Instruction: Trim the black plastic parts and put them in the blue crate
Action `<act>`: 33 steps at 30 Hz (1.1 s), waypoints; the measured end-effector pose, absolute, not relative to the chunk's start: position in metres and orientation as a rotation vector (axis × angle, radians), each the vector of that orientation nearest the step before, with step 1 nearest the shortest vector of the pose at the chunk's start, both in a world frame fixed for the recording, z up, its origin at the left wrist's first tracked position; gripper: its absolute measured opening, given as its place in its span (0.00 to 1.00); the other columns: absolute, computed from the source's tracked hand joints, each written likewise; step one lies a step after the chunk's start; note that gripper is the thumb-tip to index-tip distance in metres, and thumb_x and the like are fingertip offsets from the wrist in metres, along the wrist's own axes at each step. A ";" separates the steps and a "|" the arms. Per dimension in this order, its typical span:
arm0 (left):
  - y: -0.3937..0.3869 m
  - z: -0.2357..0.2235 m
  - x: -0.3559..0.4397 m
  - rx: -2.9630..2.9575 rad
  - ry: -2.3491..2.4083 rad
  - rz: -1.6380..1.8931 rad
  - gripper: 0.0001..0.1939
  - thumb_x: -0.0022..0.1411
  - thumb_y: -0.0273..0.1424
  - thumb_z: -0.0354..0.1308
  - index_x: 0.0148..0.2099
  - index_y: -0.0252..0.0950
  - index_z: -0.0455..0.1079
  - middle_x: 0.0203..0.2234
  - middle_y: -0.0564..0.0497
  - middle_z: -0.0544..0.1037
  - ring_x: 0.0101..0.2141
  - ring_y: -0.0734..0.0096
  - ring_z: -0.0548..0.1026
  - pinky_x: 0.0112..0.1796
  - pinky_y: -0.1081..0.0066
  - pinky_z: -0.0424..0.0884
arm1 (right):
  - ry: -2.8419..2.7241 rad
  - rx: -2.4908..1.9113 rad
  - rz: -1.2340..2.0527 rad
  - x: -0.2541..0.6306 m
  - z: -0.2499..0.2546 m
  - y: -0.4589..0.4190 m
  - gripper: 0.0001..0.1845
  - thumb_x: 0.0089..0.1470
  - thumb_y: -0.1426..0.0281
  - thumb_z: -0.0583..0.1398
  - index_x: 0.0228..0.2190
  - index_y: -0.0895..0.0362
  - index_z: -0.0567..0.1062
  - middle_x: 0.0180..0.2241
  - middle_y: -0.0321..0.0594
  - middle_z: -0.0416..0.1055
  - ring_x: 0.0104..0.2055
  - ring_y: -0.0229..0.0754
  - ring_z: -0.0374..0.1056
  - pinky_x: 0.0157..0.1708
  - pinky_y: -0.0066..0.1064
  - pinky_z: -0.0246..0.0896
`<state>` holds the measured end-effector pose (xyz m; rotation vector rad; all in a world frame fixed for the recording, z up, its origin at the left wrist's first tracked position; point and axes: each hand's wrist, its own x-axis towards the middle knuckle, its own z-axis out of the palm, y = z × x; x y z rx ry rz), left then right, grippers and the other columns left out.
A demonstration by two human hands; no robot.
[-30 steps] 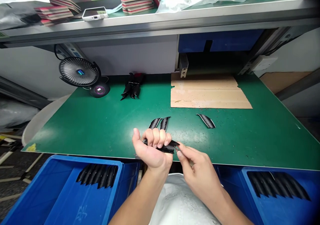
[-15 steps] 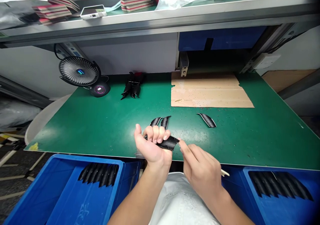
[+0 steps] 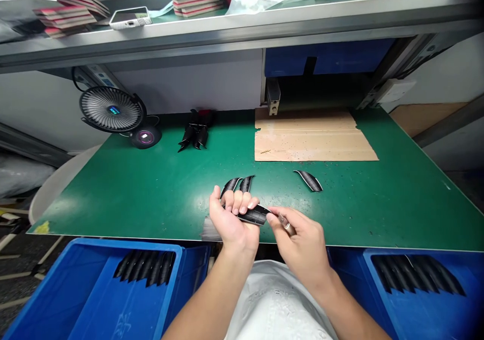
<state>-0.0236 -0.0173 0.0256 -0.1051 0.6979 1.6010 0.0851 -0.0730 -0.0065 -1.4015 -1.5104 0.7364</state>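
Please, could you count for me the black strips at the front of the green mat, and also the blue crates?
Black strips lying on the green mat: 3
Black strip in the left hand: 1
Blue crates: 2
Total: 6

Bright light, apparently overhead, leaves soft glare on the green mat (image 3: 94, 199); frame edges bow.
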 end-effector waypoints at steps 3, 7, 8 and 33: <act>-0.017 0.025 -0.025 -0.103 0.691 1.602 0.26 0.56 0.38 0.54 0.20 0.38 0.39 0.12 0.61 0.43 0.14 0.81 0.49 0.18 0.77 0.56 | -1.564 -1.323 0.485 0.092 -0.015 -0.079 0.13 0.57 0.76 0.54 0.42 0.56 0.74 0.36 0.42 0.74 0.36 0.41 0.70 0.37 0.32 0.67; -0.014 0.032 -0.031 -0.062 0.685 1.693 0.26 0.56 0.38 0.54 0.19 0.37 0.39 0.12 0.61 0.43 0.14 0.81 0.49 0.18 0.77 0.56 | -1.380 -1.453 0.564 0.102 -0.018 -0.083 0.09 0.58 0.70 0.57 0.39 0.56 0.75 0.35 0.42 0.73 0.34 0.42 0.69 0.31 0.30 0.67; -0.013 0.034 -0.032 -0.050 0.683 1.708 0.26 0.56 0.38 0.53 0.19 0.37 0.39 0.12 0.60 0.43 0.14 0.81 0.49 0.18 0.77 0.56 | -1.377 -1.450 0.652 0.103 -0.016 -0.082 0.11 0.58 0.67 0.57 0.41 0.56 0.75 0.36 0.43 0.72 0.34 0.42 0.69 0.30 0.30 0.67; -0.018 0.042 -0.025 0.025 0.664 1.731 0.25 0.57 0.36 0.52 0.19 0.37 0.39 0.13 0.60 0.41 0.15 0.79 0.45 0.18 0.75 0.54 | -1.434 -1.232 1.074 0.093 -0.012 -0.079 0.15 0.60 0.71 0.56 0.48 0.50 0.74 0.34 0.38 0.72 0.36 0.38 0.69 0.39 0.29 0.66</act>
